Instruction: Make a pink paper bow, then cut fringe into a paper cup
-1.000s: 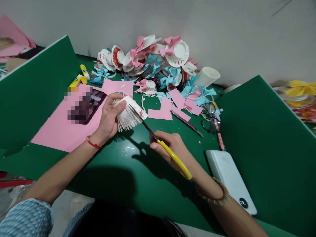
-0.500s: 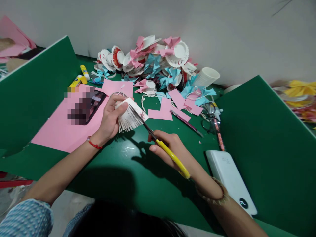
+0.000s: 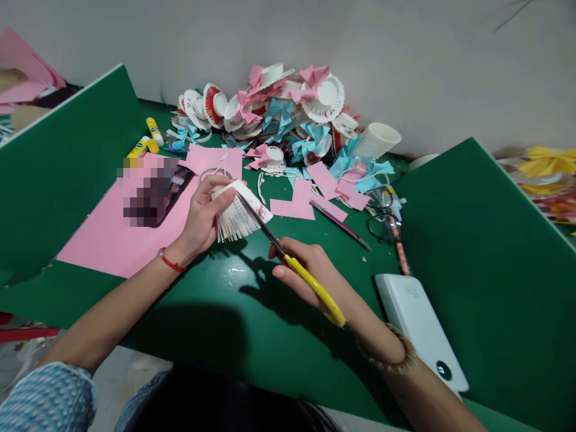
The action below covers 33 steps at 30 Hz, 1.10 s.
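We see the green counter (image 3: pixel 252 336) first, walled by two upright green boards (image 3: pixel 58 174), one on each side, with a white wall behind it, and a heap of finished paper crafts (image 3: pixel 279 108) in white, pink and blue piled at the back, a stack of white paper cups (image 3: pixel 375 141) lying on its side at its right end. A large pink paper sheet (image 3: pixel 103 240) lies flat at the left, and a phone with a blurred screen (image 3: pixel 155 195) rests on it. A white power bank (image 3: pixel 418 327) lies at the right, near our right forearm, with a pair of glasses (image 3: pixel 382 219) beyond it. Our left hand (image 3: pixel 202 216) has its grip closed round a white paper cup (image 3: pixel 238 213) whose wall is cut into a fringe of strips, held tilted above the counter, in front of the pink sheet's right edge. Our right hand (image 3: pixel 310 273) has its grip wrapped on yellow-handled scissors (image 3: pixel 288 261), the blades nearly closed and laid across the cup's fringe. Pink scraps (image 3: pixel 297 204) lie just behind the cup, and two yellow glue sticks (image 3: pixel 148 138) lie at the far left
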Each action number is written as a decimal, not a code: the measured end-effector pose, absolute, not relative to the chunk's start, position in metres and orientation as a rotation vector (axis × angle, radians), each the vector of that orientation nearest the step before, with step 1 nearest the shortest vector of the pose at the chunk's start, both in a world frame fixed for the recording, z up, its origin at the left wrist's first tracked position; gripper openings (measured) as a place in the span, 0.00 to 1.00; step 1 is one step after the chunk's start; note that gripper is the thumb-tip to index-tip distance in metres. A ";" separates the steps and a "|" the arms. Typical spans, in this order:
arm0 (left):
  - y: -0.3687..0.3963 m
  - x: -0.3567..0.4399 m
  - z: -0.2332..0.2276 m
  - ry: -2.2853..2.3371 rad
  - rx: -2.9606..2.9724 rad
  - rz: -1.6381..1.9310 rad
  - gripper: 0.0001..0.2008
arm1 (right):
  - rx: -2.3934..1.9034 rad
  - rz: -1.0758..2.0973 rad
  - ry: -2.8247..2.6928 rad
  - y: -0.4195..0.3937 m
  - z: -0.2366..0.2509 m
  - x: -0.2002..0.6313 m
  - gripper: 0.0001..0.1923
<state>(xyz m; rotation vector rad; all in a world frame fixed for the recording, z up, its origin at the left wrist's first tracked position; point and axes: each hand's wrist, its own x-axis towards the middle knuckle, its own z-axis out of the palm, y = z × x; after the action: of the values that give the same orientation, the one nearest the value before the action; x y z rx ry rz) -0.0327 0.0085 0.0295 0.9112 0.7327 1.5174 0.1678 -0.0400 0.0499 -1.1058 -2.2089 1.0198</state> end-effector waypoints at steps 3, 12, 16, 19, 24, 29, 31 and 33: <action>0.009 -0.032 0.029 0.730 0.905 1.516 0.18 | -1.093 1.019 -2.210 -0.040 0.050 0.168 0.25; 0.009 -0.032 0.028 0.736 0.913 1.506 0.19 | -1.092 1.036 -2.222 -0.041 0.050 0.169 0.28; 0.009 -0.033 0.027 0.730 0.915 1.501 0.18 | -1.085 1.057 -2.228 -0.042 0.050 0.170 0.29; 0.009 -0.033 0.027 0.719 0.911 1.496 0.18 | -1.083 1.064 -2.235 -0.042 0.050 0.170 0.30; 0.007 -0.032 0.029 0.734 0.947 1.494 0.17 | -1.054 1.073 -2.238 -0.042 0.049 0.171 0.32; 0.007 -0.031 0.030 0.715 0.977 1.484 0.16 | -1.098 1.069 -2.212 -0.043 0.046 0.170 0.31; 0.007 -0.032 0.029 0.707 0.977 1.486 0.16 | -1.116 1.067 -2.201 -0.044 0.045 0.170 0.31; 0.007 -0.032 0.029 0.700 0.981 1.488 0.15 | -1.122 1.055 -2.186 -0.044 0.045 0.169 0.30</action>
<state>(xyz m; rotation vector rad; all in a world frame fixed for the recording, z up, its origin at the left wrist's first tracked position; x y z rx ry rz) -0.0323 0.0073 0.0290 0.9812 0.6998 1.4885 0.1693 -0.0443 0.0445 -1.1217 -2.1856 1.0552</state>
